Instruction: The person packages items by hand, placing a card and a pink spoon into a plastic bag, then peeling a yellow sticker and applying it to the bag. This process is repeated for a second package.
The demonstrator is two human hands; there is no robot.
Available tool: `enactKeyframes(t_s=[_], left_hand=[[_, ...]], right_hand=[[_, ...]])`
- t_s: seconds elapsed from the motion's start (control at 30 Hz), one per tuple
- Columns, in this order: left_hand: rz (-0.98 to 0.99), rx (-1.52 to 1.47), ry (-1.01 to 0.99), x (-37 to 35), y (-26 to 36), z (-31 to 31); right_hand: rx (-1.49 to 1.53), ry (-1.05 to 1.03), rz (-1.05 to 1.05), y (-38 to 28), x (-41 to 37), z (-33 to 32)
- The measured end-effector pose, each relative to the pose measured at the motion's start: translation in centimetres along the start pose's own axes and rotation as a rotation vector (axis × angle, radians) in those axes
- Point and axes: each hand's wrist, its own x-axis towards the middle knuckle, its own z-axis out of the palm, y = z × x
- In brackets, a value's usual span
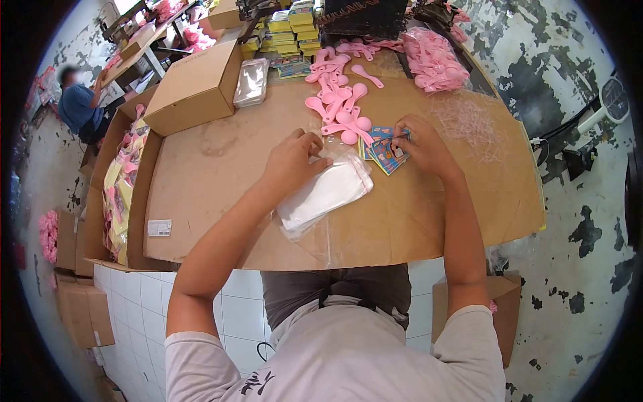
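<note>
The right hand (420,144) is closed in a narrow pinch on a small fan of printed cards (382,157). Thumb and forefinger meet on the top card, and the other cards are spread beneath the hand, towards its inner side. The left hand (293,159) rests with curled fingers on the far end of a stack of clear bags (328,194). Its fingertips are tucked under, so I cannot tell whether it grips a bag or only presses the stack down.

The stack lies flat on the worktop (221,201), directly under and in front of the left hand. Its long axis runs at a slant, from the near end below the left wrist up to the far end, which points at the right hand. That far end lies just beside the cards, in the gap between the two hands, and is apart from the cards by a narrow strip of worktop. The right hand is the nearer one to the cards, and the left is the nearer one to the bags.

A loose heap of pink spoons (338,110) lies just beyond both hands, its closest spoons touching the far edge of the cards. A cardboard box (194,87) stands well beyond the left hand, on its outer side.
</note>
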Motion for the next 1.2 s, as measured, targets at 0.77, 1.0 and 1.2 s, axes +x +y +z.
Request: enactKeyframes(t_s=[0.77,1.0,1.2], left_hand=[[-0.106,-1.032,-0.083,-0.8,0.3,0.8],[-0.021,-0.872,-0.134,-1.2,0.5,0.7],[-0.063,-1.011,-0.107,-1.0,0.1,0.9]], right_hand=[[0.693,0.186,0.106,-4.3,-0.1,5.6],[0.421,0.093,-0.002,-5.1,-0.4,5.5],[0.77,0.328,0.122,-5.9,-0.1,5.7]])
